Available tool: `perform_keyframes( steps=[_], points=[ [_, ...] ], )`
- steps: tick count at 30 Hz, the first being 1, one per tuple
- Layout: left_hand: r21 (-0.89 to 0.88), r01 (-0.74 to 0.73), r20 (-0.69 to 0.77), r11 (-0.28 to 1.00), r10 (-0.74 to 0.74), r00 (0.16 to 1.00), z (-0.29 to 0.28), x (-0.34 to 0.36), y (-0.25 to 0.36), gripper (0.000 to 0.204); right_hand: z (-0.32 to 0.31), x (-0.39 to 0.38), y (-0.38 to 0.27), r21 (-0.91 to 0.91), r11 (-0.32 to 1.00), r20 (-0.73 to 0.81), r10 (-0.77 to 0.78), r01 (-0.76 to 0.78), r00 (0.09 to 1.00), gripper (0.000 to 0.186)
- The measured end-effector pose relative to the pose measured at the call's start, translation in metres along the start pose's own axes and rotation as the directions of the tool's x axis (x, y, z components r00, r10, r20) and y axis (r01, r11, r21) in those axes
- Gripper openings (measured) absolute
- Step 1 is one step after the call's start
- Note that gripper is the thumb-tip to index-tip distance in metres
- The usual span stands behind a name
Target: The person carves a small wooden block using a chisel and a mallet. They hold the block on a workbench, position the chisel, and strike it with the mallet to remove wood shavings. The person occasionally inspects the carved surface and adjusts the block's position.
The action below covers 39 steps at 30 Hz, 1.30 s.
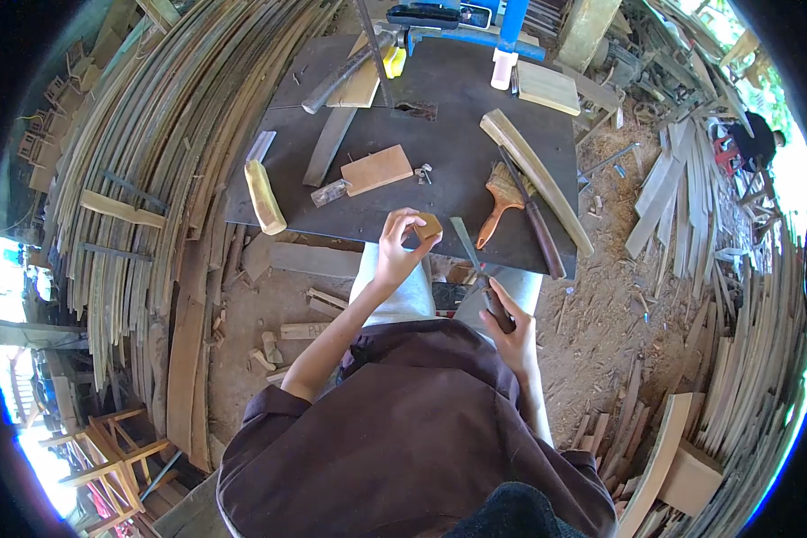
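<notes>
My left hand grips a small wooden block between thumb and fingers, just over the near edge of the dark table. In my right hand is a chisel, held by its dark handle with the blade slanting up and left. The blade's tip stands to the right of the block, apart from it. Beyond the left hand lie a flat wooden board and a small metal plate. Closest to the chisel are a brush with an orange handle and a long tool with a dark handle.
The dark tabletop also bears a long wooden strip, a curved wooden piece and a hammer-like tool. A blue clamp-like frame stands at the far edge. Stacked planks flank the left; a person is far right.
</notes>
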<state>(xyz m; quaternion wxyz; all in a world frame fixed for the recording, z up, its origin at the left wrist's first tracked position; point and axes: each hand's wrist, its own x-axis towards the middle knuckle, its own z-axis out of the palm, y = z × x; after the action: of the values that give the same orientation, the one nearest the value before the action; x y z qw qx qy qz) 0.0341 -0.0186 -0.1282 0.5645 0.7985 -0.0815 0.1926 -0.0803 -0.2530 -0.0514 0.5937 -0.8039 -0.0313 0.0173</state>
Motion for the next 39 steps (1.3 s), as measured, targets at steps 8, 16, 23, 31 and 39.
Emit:
perform_keyframes(
  steps=[8, 16, 23, 31, 39],
  points=[
    [-0.073, -0.015, 0.019, 0.997, 0.017, 1.000, 0.017, 0.008, -0.006, 0.048, 0.001, 0.001, -0.001, 0.024, 1.000, -0.013, 0.001, 0.000, 1.000, 0.053],
    [-0.076, 0.005, 0.041, 0.997, -0.002, 0.999, 0.033, 0.014, -0.009, 0.050, -0.006, 0.000, -0.004, 0.023, 0.998, 0.009, 0.063, -0.063, 0.998, 0.055],
    [0.002, -0.175, 0.073, 0.985, 0.174, 0.982, 0.027, 0.012, -0.015, 0.054, -0.006, -0.001, -0.001, 0.035, 0.997, 0.000, 0.065, -0.065, 0.998, 0.054],
    [0.105, -0.174, 0.084, 0.979, 0.166, 0.983, 0.012, 0.005, -0.010, 0.054, -0.004, 0.000, -0.002, 0.031, 0.999, 0.002, 0.039, -0.039, 0.999, 0.053],
    [0.397, -0.208, 0.230, 0.894, 0.123, 0.965, 0.002, 0.005, 0.001, 0.069, -0.002, 0.001, -0.005, 0.012, 1.000, -0.029, 0.002, -0.001, 1.000, 0.052]
  ],
)
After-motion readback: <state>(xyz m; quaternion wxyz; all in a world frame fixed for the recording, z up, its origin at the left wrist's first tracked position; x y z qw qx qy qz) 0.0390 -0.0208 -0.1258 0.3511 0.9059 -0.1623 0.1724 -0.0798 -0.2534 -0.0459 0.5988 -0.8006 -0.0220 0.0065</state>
